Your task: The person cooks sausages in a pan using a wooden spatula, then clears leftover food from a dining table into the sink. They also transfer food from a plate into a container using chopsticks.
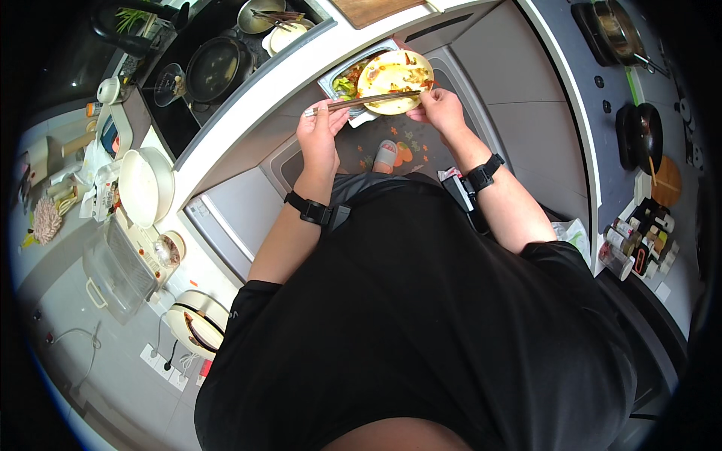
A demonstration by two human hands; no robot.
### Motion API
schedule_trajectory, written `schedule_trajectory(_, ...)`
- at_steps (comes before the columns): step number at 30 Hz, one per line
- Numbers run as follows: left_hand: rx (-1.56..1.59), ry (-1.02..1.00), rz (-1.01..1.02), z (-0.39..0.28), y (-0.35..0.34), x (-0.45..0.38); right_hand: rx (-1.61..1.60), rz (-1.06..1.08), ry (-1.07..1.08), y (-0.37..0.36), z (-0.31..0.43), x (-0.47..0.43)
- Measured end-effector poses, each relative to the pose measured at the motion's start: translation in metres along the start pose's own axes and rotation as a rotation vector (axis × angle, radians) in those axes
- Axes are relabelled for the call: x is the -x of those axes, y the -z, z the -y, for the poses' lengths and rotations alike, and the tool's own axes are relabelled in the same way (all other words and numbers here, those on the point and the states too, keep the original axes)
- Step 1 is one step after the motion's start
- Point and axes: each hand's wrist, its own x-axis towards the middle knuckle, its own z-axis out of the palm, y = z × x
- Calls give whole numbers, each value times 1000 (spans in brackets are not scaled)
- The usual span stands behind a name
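Note:
My left hand (322,131) grips a pair of brown wooden chopsticks (361,101) near their silver ends; the chopsticks lie across the lower part of a pale yellow plate (395,78). The plate is tilted, smeared with sauce and dotted with bits of food. At its right rim, my right hand (441,111) holds it, with the chopsticks' far tips close to the thumb. Behind and left of the plate is an open bin (325,84) below the counter edge, holding green and reddish food scraps. The plate covers part of the bin.
A white counter edge (248,84) curves past the bin. Beyond it are a black frying pan (213,69), a sink faucet (121,39) and a wooden cutting board (369,10). At left stands a white oval basin (141,186). Spice jars (619,239) and pans line the right counter.

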Motion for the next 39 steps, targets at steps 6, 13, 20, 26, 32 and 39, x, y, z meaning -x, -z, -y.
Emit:
schedule_trajectory(6,-71,-119,-79,-7,12,-8,-2,-34,9,3,4,-1)
schedule_trajectory(13,25,-100,-57,-12,12,-10,-22,-43,-8,4,5,0)
schedule_trajectory(20,41,-6,74,-3,-21,-7,-44,23,-18,1,0,0)
schedule_trajectory(26,-23,-99,-38,0,-12,-16,-38,31,-12,-1,6,7)
schedule_trajectory(32,26,-90,-53,-14,0,-10,-45,10,2,0,8,7)
schedule_trajectory(39,79,-49,66,-9,-25,-4,-45,28,-5,-5,6,10)
